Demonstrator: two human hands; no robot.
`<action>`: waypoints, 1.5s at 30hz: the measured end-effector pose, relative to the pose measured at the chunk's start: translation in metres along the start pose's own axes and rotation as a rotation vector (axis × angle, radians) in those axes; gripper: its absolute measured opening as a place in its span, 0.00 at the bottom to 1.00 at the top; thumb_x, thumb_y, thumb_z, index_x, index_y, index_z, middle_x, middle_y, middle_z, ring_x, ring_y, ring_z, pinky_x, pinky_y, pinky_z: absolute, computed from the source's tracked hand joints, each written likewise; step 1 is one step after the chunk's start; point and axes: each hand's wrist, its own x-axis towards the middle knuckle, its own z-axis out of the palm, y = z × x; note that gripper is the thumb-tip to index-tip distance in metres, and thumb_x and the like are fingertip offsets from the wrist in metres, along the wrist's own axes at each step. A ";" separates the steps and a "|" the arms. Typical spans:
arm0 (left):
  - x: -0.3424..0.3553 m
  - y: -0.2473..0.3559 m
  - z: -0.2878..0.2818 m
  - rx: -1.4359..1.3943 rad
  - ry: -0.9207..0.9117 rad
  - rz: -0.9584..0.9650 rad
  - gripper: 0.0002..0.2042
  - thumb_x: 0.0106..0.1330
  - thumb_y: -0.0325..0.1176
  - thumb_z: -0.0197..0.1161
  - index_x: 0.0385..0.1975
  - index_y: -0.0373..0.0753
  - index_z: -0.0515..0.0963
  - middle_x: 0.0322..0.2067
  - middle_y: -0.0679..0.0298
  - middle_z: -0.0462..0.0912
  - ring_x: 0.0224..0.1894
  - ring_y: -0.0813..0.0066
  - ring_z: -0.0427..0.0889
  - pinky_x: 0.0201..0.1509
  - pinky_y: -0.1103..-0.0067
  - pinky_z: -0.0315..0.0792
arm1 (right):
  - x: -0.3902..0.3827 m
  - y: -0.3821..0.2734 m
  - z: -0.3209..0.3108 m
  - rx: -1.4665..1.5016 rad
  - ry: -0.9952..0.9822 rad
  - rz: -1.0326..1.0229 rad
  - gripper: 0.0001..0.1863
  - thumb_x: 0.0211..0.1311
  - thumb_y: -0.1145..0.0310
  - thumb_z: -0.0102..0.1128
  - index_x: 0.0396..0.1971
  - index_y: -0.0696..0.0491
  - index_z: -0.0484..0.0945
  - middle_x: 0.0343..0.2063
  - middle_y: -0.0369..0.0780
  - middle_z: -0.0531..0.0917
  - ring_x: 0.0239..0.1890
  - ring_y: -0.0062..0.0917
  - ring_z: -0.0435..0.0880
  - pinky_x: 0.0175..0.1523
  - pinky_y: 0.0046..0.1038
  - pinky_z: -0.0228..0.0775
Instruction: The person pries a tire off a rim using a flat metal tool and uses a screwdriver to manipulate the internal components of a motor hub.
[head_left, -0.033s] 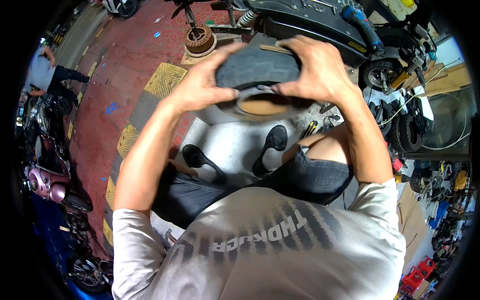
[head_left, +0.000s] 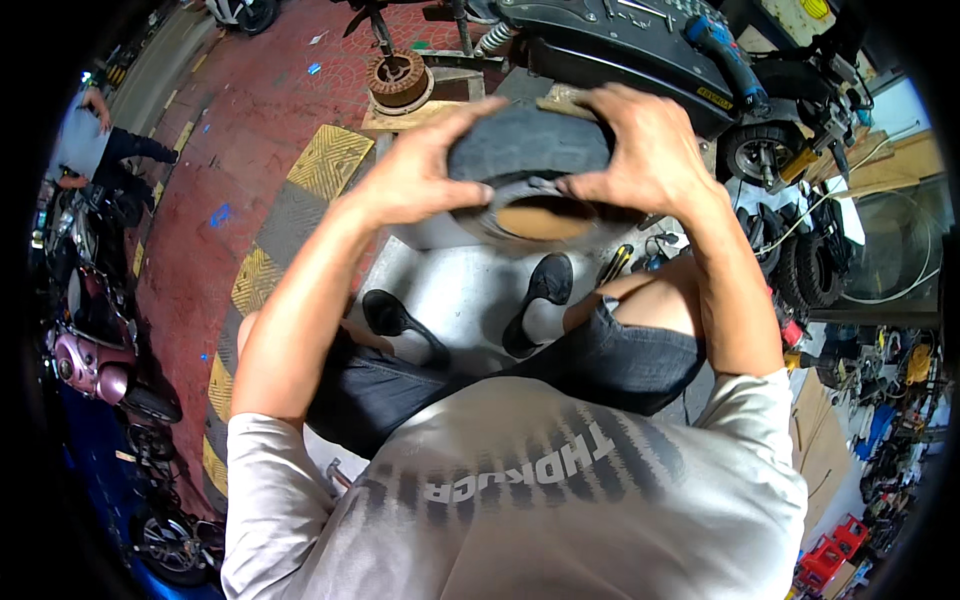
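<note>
Between both hands I hold a small black tyre [head_left: 530, 140], raised in front of me over my feet. My left hand [head_left: 425, 170] grips its left side, thumb pressed on the near lip and fingers over the outer tread. On the opposite side my right hand [head_left: 650, 150] does the same, its thumb near the other one. A tan surface shows within the tyre's round opening; what it belongs to I cannot tell. The tyre's lower edge is smeared by motion. A thin tan strip [head_left: 565, 106] shows at the tyre's far edge, by my right fingers.
Beyond the tyre, a copper-wound stator [head_left: 400, 85] rests on a wooden piece. A blue power tool [head_left: 722, 60] lies on a dark bench [head_left: 620, 50] with loose wrenches. Tyres [head_left: 818, 265] and cables stand at right. A person [head_left: 85, 145] and a pink scooter [head_left: 92, 360] are far left.
The tyre and both my hands have shifted slightly to the right. My grip on it looks the same.
</note>
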 end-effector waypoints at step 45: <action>0.047 -0.158 -0.078 -1.479 0.443 -0.833 0.14 0.76 0.50 0.58 0.36 0.47 0.79 0.30 0.66 0.87 0.29 0.72 0.86 0.39 0.64 0.82 | 0.044 0.094 0.084 0.265 -0.453 0.621 0.20 0.71 0.54 0.64 0.44 0.59 0.89 0.35 0.56 0.88 0.38 0.46 0.88 0.49 0.44 0.77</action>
